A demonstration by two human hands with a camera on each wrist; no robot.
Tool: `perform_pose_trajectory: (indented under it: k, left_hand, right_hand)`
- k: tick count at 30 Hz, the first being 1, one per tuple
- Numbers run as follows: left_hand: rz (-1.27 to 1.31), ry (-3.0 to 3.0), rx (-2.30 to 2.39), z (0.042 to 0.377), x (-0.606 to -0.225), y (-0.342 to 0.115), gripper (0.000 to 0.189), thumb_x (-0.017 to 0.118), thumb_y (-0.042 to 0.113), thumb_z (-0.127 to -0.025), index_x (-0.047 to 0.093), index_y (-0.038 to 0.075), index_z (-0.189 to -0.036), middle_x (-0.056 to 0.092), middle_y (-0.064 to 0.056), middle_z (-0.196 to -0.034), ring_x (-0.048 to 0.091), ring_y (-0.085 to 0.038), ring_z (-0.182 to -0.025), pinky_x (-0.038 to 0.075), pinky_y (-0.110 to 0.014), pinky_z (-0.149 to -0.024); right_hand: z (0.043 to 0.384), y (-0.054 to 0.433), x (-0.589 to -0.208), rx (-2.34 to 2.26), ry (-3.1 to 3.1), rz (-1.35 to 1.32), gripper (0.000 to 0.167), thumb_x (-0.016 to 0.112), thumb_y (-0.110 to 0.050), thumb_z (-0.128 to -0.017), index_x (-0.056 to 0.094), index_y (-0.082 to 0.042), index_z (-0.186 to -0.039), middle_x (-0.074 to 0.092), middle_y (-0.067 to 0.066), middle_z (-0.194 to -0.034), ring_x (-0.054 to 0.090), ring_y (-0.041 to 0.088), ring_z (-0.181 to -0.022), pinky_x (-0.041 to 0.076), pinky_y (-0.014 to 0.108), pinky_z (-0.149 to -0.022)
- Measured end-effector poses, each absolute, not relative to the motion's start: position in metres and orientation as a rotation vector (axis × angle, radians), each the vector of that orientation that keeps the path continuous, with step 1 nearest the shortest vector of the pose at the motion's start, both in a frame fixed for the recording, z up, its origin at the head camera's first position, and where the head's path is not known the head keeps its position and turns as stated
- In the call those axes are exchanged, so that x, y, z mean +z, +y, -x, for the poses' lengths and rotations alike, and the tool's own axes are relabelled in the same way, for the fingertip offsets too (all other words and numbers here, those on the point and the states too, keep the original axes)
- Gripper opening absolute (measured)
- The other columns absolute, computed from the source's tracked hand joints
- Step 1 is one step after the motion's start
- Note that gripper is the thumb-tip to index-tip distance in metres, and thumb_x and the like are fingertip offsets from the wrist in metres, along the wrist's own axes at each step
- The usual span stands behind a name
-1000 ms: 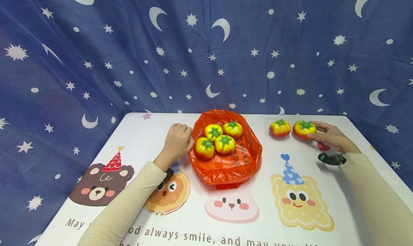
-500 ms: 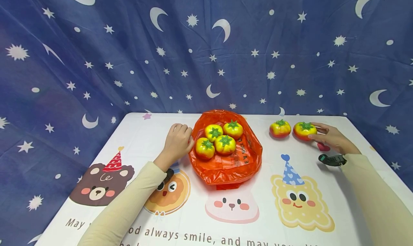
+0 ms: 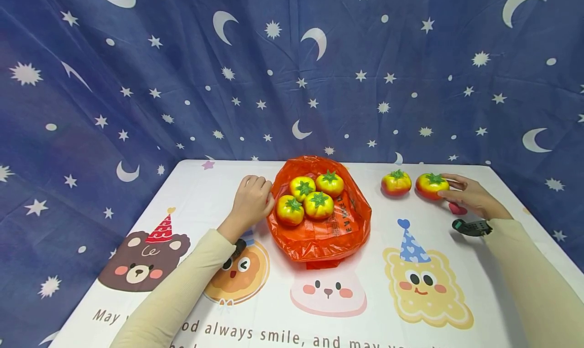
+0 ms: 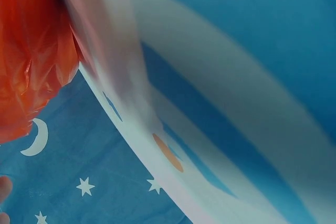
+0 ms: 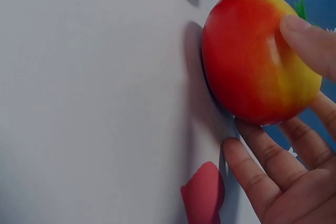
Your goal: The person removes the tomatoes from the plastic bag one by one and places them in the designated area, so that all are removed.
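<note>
On the white tabletop (image 3: 383, 211), the red bag (image 3: 319, 244) lies with its mouth open upward; inside it, toward its left and far side, four yellow-and-red fruits (image 3: 318, 205) are grouped, green tops up. Right of the bag and well apart from it sits the inner fruit (image 3: 396, 184); beyond that, farther from the bag, is the outer fruit (image 3: 430, 187), with a narrow gap between the two.

The left hand (image 3: 251, 198), at the bag's left rim, has its fingers curled and appears to pinch the plastic, though the contact itself is hidden from here. The right hand (image 3: 472, 196), far to the right of the bag, grasps the outer fruit: thumb on the near side, fingers round the opposite side. That fruit seems to rest on the tabletop rather than hang above it.

The step in hand reads as the securing of the outer fruit while the bag is steadied. The next move, in this onlooker's judgement, calls for a firm, even pinch on a smooth, rounded skin, then a straight lift that clears the inner fruit, with the left hand keeping the bag's mouth wide.
</note>
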State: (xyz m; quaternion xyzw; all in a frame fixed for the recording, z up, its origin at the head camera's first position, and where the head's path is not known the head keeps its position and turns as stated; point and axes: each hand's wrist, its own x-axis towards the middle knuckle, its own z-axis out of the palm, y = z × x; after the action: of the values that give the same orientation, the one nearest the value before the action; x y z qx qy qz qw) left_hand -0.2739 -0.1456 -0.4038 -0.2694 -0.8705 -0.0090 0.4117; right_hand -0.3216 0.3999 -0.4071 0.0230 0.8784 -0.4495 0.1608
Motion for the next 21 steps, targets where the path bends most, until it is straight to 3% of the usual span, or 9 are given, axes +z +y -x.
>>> perform_pose_trajectory:
  k: [13, 21]
  left_hand:
    - [0.679, -2.197, -0.022, 0.274, -0.403, -0.145, 0.009, 0.057, 0.012, -0.076, 0.057, 0.004, -0.077, 0.056, -0.01, -0.072, 0.056, -0.029, -0.077, 0.046, -0.042, -0.085]
    - [0.679, -2.191, -0.027, 0.274, -0.403, -0.145, 0.009, 0.057, 0.012, -0.076, 0.057, 0.003, -0.077, 0.056, -0.011, -0.072, 0.056, -0.03, -0.077, 0.046, -0.042, -0.085]
  right_hand:
    - [0.32, 0.407, -0.409, -1.192, 2.567, 0.012, 0.09, 0.059, -0.039, -0.089, 0.004, -0.002, -0.149, 0.013, 0.034, -0.149, 0.023, 0.051, -0.132, 0.032, 0.054, -0.103]
    - [0.318, 0.414, -0.406, -1.248, 2.538, 0.054, 0.087, 0.059, -0.034, -0.09, 0.003, -0.002, -0.149, 0.005, 0.032, -0.152, 0.018, 0.052, -0.134, 0.031, 0.057, -0.102]
